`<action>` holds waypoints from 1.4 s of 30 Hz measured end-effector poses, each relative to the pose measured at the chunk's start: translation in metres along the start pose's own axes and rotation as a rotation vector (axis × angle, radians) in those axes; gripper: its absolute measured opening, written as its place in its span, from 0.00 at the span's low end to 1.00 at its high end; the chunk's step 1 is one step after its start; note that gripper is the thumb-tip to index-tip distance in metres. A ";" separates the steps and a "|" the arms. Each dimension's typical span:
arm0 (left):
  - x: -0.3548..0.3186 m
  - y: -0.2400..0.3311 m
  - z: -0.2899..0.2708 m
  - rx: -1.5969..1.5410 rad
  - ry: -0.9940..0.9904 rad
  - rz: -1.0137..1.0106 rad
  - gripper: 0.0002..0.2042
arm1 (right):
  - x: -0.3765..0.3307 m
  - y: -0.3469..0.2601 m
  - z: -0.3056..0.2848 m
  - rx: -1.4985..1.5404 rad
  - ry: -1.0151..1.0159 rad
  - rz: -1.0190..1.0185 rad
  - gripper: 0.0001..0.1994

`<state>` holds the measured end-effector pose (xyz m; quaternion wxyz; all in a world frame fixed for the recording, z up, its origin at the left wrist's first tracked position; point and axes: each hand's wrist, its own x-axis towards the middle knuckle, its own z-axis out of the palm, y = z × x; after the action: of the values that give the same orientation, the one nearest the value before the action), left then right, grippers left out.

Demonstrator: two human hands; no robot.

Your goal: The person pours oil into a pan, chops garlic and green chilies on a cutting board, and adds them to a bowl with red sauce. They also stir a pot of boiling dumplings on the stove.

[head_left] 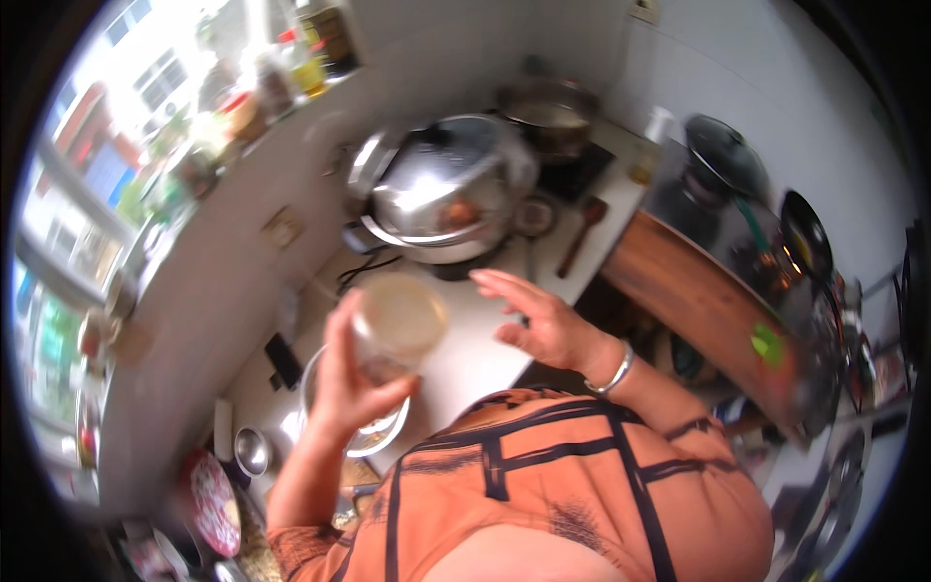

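The left hand (pixel 341 383) wraps its fingers around a clear jar (pixel 396 325), holding it raised above a steel bowl (pixel 361 427) on the white counter (pixel 456 364). The right hand (pixel 538 325) hovers beside it, fingers spread and empty. A firm grip low on the jar, tipped slowly over the bowl, looks best. The large steel pot (pixel 441 189) crowds the far side and the counter edge lies close on the right; room is tight.
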<state>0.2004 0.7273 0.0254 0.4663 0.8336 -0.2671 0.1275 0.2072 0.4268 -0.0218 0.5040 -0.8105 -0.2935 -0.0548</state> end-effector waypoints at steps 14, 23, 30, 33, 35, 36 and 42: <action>0.031 0.081 0.247 -0.164 -0.631 -0.091 0.46 | -0.122 -0.009 -0.129 -0.359 -0.063 0.070 0.31; 0.049 0.062 0.323 -0.860 -0.717 -0.247 0.54 | -0.206 0.085 -0.265 -0.507 0.260 0.112 0.36; 0.076 0.059 0.328 -0.649 -0.507 0.219 0.50 | -0.335 0.260 -0.263 -0.586 0.203 1.032 0.43; 0.100 0.059 0.326 -0.554 -0.443 0.420 0.47 | -0.338 0.266 -0.258 -0.810 0.060 1.140 0.45; 0.120 0.057 0.323 -0.488 -0.436 0.516 0.46 | -0.309 0.238 -0.264 -0.921 0.174 0.936 0.31; 0.127 0.055 0.322 -0.452 -0.457 0.512 0.44 | -0.284 0.221 -0.272 -0.865 0.250 0.845 0.26; 0.167 0.059 0.344 -0.178 -0.669 0.595 0.43 | -0.170 0.070 -0.266 -0.597 0.043 0.062 0.07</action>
<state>0.2922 0.3566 -0.0390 0.3674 0.6725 -0.6409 -0.0438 0.1594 0.1070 -0.0128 0.2509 -0.9300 -0.2291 -0.1404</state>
